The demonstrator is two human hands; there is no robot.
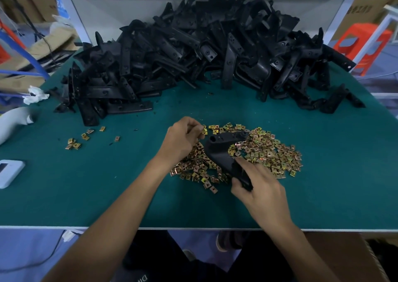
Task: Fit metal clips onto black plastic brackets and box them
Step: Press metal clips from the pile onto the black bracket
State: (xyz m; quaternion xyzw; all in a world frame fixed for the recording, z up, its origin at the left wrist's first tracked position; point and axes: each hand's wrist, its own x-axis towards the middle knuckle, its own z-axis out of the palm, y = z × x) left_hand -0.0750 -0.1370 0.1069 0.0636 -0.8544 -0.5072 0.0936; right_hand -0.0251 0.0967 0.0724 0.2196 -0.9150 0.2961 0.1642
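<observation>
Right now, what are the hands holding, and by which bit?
The right hand grips a black bracket by its near end. The left hand seems to pinch one small metal clip in its fingertips; which part cannot be told.

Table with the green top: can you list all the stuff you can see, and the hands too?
table: one, green, centre
pile of brackets: many, black, along the table's far side
heap of clips: many, gold, middle of the table
bracket: one, black, held over the heap
loose clips: a few, gold, on the table left of the heap
tissue: one, white, crumpled, table's left edge
tube: one, white, left edge, nearer than the tissue
gadget: one, white, left edge, nearest
stool: one, red, beyond the table's right side
cardboard box: one, brown, below the table's near edge, right
left hand: one, pinches a clip beside the bracket
right hand: one, grips the bracket's near end
</observation>
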